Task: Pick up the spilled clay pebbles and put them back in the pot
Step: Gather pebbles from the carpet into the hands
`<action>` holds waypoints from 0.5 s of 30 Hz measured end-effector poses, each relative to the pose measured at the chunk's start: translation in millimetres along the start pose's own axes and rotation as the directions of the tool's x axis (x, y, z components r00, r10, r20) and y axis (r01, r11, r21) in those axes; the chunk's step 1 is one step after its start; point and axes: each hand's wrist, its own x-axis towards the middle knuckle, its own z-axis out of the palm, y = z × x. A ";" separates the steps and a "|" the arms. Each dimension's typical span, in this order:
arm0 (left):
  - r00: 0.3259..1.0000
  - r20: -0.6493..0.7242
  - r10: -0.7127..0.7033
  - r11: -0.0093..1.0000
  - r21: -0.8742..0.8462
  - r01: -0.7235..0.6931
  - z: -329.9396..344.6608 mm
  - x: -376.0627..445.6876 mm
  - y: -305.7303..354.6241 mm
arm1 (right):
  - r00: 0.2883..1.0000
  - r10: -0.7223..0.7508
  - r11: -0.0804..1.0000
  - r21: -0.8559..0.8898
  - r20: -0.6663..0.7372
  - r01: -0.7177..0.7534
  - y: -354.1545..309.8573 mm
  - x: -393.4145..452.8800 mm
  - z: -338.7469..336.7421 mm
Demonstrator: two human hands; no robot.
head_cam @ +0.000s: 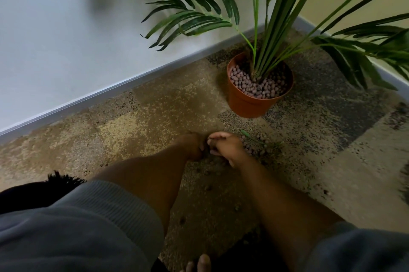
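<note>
An orange plastic pot (pixel 247 103) stands on the carpet near the wall corner, holding a green palm and a layer of pinkish clay pebbles (pixel 254 86). Spilled pebbles (pixel 254 150) lie on the carpet in front of the pot, just right of my hands. My left hand (pixel 192 146) and right hand (pixel 225 146) meet low on the carpet, fingers curled toward each other over the pile. Whether either hand holds pebbles is hidden by the fingers. A few stray pebbles (pixel 208 187) lie nearer to me between my forearms.
Palm fronds (pixel 199 19) hang over the pot and the carpet to its left and right. A white wall with a grey skirting board (pixel 110 92) runs diagonally behind. My bare toes (pixel 199 264) show at the bottom edge. A small green leaf (pixel 250 136) lies by the spilled pebbles.
</note>
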 end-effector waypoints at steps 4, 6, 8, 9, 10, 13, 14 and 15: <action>0.998 0.055 -0.029 0.999 0.023 0.027 0.5 2.0 0.3 | 0.987 0.115 0.922 0.356 0.116 -0.149 -1.9 4.2 -9.5; 0.994 0.083 -0.075 0.997 0.007 0.075 0.8 2.8 -0.9 | 0.977 0.112 0.852 0.489 0.182 -0.188 0.1 4.4 -12.2; 0.992 0.084 -0.097 0.995 -0.026 0.099 2.0 4.3 -1.7 | 0.968 0.090 0.783 0.584 0.236 -0.215 2.5 3.3 -14.7; 0.992 0.080 -0.098 0.994 -0.035 0.101 2.6 5.0 -2.1 | 0.965 0.083 0.749 0.623 0.250 -0.226 3.4 3.0 -16.1; 0.992 0.080 -0.102 0.994 -0.041 0.106 3.2 5.1 -2.5 | 0.963 0.084 0.714 0.659 0.256 -0.237 3.8 2.7 -17.6; 0.990 0.089 -0.113 0.992 -0.053 0.118 4.3 7.8 -3.5 | 0.958 0.097 0.637 0.723 0.268 -0.267 2.8 0.4 -20.0; 0.990 0.085 -0.115 0.991 -0.053 0.120 4.3 8.9 -3.1 | 0.958 0.100 0.624 0.733 0.269 -0.271 1.8 -0.4 -19.9; 0.990 0.080 -0.117 0.992 -0.041 0.120 3.8 9.2 -2.4 | 0.958 0.104 0.621 0.735 0.267 -0.273 0.6 -0.8 -19.6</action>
